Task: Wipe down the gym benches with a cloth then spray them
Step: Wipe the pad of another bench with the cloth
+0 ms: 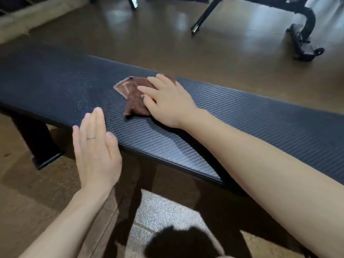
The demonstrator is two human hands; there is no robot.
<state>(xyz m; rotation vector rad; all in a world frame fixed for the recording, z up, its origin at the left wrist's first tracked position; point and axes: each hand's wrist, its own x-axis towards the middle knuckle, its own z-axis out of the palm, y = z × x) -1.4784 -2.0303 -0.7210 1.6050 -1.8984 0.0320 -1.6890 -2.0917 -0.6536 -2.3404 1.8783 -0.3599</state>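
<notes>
A long black gym bench [55, 82] with a woven-pattern pad runs across the view from upper left to lower right. A crumpled brown cloth [133, 94] lies on the middle of the pad. My right hand [167, 101] lies flat on the cloth, fingers straight and pressing it against the pad. My left hand [96, 146] is flat with straight fingers at the bench's near edge, left of the cloth, fingertips over the pad, holding nothing. No spray bottle is in view.
One black bench leg [39, 144] stands on the brown floor at the left. Black frames of other gym equipment [301, 38] stand beyond the bench at the upper right. A pale speckled mat [160, 211] lies on the floor below the bench.
</notes>
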